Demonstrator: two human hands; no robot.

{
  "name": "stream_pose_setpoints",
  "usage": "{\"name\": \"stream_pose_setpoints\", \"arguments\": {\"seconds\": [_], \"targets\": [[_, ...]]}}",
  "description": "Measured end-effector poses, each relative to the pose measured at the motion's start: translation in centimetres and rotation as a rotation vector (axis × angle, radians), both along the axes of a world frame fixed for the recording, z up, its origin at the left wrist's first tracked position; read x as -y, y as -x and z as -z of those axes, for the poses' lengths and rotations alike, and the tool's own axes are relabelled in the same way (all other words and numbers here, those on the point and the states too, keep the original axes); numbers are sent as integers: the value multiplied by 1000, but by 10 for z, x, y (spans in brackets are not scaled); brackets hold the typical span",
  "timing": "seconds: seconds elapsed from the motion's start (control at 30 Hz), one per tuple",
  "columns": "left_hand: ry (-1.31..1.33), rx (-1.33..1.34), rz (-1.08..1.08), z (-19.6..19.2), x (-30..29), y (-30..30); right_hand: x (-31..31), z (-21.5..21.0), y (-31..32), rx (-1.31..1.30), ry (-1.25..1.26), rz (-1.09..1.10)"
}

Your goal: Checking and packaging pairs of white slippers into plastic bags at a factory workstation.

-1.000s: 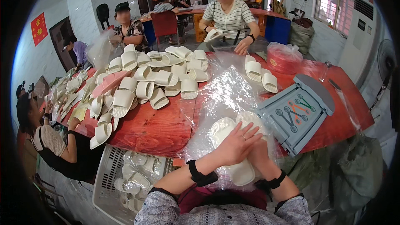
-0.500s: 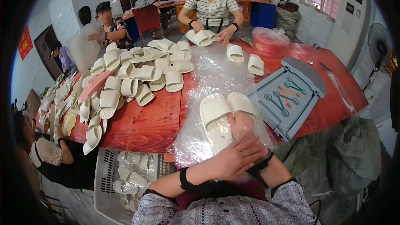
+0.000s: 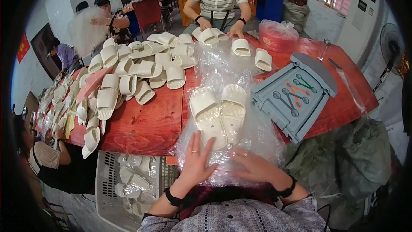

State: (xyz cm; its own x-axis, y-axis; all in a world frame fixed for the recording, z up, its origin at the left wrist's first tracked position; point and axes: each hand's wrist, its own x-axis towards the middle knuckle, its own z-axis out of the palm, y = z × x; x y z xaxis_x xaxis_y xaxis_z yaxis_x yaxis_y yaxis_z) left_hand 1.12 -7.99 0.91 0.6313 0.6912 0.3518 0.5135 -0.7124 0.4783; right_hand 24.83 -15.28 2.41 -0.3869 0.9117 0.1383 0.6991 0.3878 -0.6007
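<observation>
A pair of cream slippers [image 3: 209,131] lies side by side in front of me, toes pointing away, on a spread of clear plastic bags [image 3: 266,146]. My left hand [image 3: 197,158] is open, its fingertips at the heel of the left slipper. Close by the right slipper's heel is my right hand [image 3: 253,165], open with fingers stretched over the plastic and slightly blurred. Neither hand grips anything. Whether the slippers lie inside a bag or on top of it, I cannot tell.
Loose cream slippers [image 3: 148,68] are heaped on the red table [image 3: 146,133] at left. A grey folding stool [image 3: 274,90] lies at right. Below the table edge stands a white basket [image 3: 103,197] of bagged slippers. Across the table, a co-worker [image 3: 219,0] handles slippers.
My right hand has come out of the right slipper, and my crossed hands have parted to either side. The two slippers now lie straighter together. The view has shifted slightly.
</observation>
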Motion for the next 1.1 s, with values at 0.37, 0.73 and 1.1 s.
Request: {"name": "stream_pose_setpoints", "arguments": {"seconds": [0.37,0.73,1.1], "targets": [[56,243,-272,19,-20,11,-31,-8,-65,-170,-97,744],[165,361,-330,33,-33,12,-12,18,-71,-307,289,643],[417,432,-459,31,-45,-8,-81,-14,-36,90,-499,573]]}}
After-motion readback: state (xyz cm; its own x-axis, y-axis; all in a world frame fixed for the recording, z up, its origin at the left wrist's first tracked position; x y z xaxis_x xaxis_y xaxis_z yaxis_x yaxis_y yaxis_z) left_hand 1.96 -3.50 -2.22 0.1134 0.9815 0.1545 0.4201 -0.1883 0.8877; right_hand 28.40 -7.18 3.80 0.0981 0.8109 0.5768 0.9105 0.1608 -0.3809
